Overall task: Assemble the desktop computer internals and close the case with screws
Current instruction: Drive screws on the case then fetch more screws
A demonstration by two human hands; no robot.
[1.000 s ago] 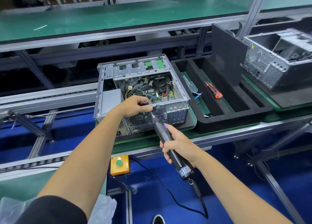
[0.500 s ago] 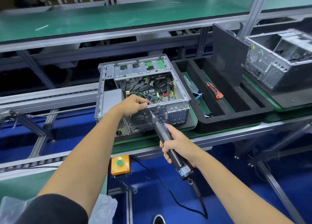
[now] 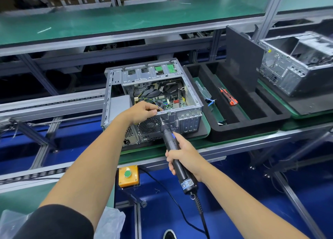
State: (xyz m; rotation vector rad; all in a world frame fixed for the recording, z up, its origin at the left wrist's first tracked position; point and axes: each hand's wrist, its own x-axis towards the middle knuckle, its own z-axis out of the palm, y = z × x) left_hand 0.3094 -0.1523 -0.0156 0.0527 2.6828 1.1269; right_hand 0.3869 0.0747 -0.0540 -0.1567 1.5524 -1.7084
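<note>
At case (image 3: pixel 187 110) rim: left hand (image 3: pixel 142 110); right hand (image 3: pixel 183 154) gripping screwdriver (image 3: pixel 169 141).

Second case (image 3: pixel 299 64) cut off at right edge; screwdriver tip (image 3: pixel 160 118) too small.

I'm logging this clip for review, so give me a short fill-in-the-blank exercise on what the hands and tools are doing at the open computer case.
1. The right hand grips an electric ____ whose bit meets the top rear edge of the open computer case.
2. The left hand rests its fingers on the case's top rear ____.
3. The orange utility knife lies in the black foam ____.
4. The yellow box below the bench carries a ____ button.

Missing words: screwdriver; edge; tray; green
</note>
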